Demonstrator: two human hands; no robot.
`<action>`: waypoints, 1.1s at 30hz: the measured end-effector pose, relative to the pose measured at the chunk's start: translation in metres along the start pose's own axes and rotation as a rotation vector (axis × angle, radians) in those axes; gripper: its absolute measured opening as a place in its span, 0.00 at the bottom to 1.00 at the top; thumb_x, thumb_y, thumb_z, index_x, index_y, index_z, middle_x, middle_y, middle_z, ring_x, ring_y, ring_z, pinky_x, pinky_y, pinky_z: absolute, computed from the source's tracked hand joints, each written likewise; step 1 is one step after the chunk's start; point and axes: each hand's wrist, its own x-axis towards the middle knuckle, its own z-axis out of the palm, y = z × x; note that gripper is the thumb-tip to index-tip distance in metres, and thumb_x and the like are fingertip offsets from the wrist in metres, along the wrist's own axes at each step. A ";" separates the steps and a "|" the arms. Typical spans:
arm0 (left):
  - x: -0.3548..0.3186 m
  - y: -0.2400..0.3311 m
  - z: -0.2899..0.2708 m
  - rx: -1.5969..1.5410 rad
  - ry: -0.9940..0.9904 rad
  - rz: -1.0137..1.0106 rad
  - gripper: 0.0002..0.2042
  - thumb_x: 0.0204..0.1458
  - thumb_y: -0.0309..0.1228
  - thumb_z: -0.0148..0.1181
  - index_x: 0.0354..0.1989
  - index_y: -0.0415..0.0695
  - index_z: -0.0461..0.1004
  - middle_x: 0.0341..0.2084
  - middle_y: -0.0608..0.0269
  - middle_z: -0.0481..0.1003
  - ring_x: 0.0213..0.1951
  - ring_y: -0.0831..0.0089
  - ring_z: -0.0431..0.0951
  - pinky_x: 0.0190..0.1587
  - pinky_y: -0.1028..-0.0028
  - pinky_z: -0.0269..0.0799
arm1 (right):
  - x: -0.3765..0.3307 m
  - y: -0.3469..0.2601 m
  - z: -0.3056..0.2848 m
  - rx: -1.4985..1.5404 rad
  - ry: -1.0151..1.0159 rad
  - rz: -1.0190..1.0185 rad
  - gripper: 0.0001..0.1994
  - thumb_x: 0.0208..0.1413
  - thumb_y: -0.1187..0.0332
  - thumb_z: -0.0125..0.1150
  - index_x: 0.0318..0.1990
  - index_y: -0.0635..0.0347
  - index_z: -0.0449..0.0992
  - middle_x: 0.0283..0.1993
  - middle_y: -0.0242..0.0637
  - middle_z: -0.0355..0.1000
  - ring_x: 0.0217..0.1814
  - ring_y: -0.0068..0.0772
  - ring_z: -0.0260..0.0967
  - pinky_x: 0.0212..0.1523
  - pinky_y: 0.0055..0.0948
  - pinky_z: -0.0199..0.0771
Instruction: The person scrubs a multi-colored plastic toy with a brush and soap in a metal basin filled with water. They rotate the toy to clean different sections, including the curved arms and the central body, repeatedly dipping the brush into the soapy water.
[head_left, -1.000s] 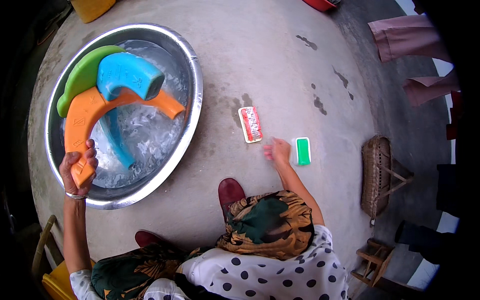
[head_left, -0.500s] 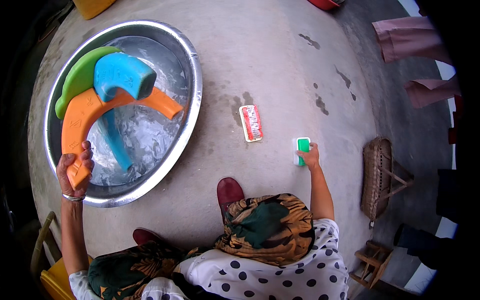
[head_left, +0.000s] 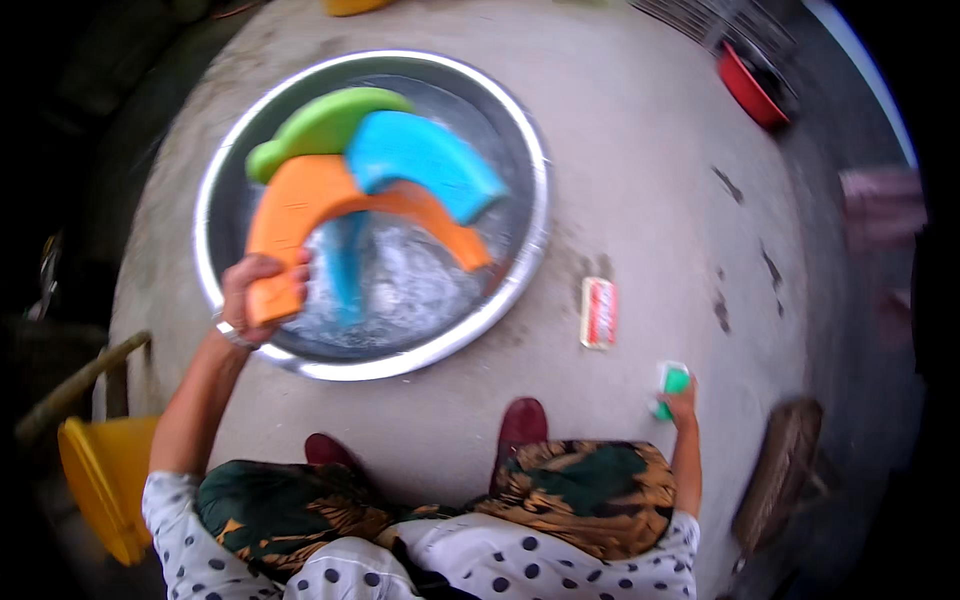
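Observation:
A large metal basin (head_left: 541, 185) of water stands on the concrete at the left. At its near-left rim, the fingers of my left hand (head_left: 258, 284) are wrapped round the end of an orange curved plastic piece (head_left: 295, 200). A green curved piece (head_left: 335, 118) and a blue curved piece (head_left: 420, 158) sit against the orange arch. Another blue part (head_left: 345, 275) reaches down into the water. Over on the right, my right hand (head_left: 684, 402) closes on a green block (head_left: 676, 380), perhaps soap, in a small whitish dish (head_left: 661, 408) on the ground.
Between basin and dish lies a scrub brush (head_left: 600, 315) with red and white bristles. A yellow bucket (head_left: 110, 480) and a wooden pole (head_left: 85, 385) are at my left. A brown woven basket (head_left: 780, 475) is at the right, a red basin (head_left: 752, 88) at the far right.
My view has swung left, so everything sits farther right and is blurred. The blue piece on the arch shows more of its side. Both hands keep their holds.

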 end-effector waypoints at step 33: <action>-0.008 -0.016 0.006 0.081 -0.131 0.110 0.28 0.40 0.19 0.48 0.56 0.40 0.56 0.36 0.55 0.66 0.30 0.69 0.71 0.32 0.68 0.74 | -0.141 -0.652 0.138 -0.959 0.042 -1.914 0.22 0.54 0.59 0.56 0.58 0.42 0.62 0.52 0.32 0.63 0.50 0.37 0.61 0.43 0.36 0.61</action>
